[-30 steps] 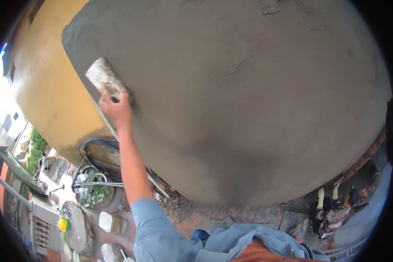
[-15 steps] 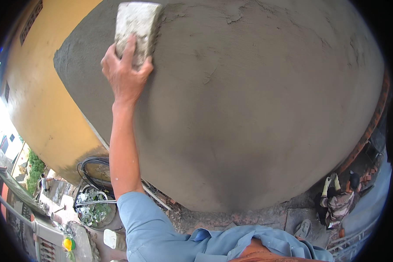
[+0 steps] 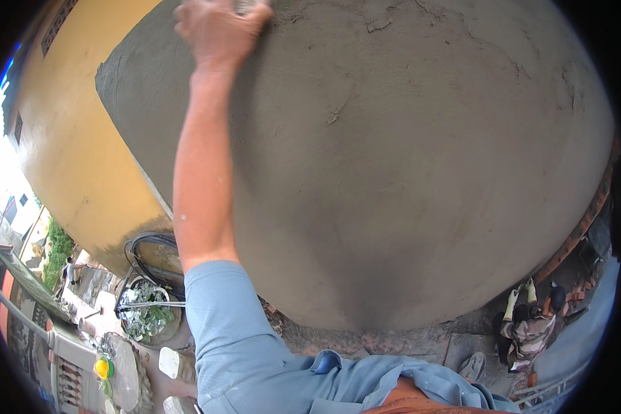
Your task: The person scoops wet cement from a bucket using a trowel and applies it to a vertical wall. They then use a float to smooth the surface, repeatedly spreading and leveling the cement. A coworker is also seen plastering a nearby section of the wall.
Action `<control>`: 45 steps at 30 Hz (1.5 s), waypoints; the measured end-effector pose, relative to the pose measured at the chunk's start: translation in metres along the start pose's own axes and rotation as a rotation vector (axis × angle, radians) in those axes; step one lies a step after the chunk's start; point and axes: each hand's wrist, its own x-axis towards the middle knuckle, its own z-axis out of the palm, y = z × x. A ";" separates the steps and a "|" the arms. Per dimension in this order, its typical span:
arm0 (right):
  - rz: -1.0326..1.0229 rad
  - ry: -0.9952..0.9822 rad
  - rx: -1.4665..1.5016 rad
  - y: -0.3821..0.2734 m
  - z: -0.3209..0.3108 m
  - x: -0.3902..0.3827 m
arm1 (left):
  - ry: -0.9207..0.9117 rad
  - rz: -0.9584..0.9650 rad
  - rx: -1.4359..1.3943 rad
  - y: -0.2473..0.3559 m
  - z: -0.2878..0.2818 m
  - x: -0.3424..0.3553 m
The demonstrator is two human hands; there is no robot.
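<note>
My left hand (image 3: 222, 29) is at the top edge of the picture, arm stretched up along the wet grey plastered wall (image 3: 407, 152). Its fingers are bent around a pale, plaster-smeared plastering float (image 3: 244, 6). Only a small bit of the float shows beside the thumb; the rest lies beyond the frame or behind the hand. Fresh plaster around it is mostly smooth, with a few ridges and cracks (image 3: 378, 25) near the top and a small rough spot (image 3: 333, 117) in the middle. My right hand is out of view.
A yellow wall (image 3: 83, 165) borders the plaster at left. Below it are coiled black cables (image 3: 152, 239), a potted plant (image 3: 145, 314) and a balustrade (image 3: 69, 379). At lower right another person (image 3: 531, 334) in pale gloves crouches near bricks (image 3: 579, 290). A paved strip (image 3: 400, 341) runs along the wall's foot.
My left hand has moved up along the wall with the float, so most of the float has left the picture. The view has shifted slightly.
</note>
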 end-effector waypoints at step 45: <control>0.100 -0.178 -0.090 0.082 0.137 0.042 | -0.189 0.215 -0.027 0.040 -0.059 -0.102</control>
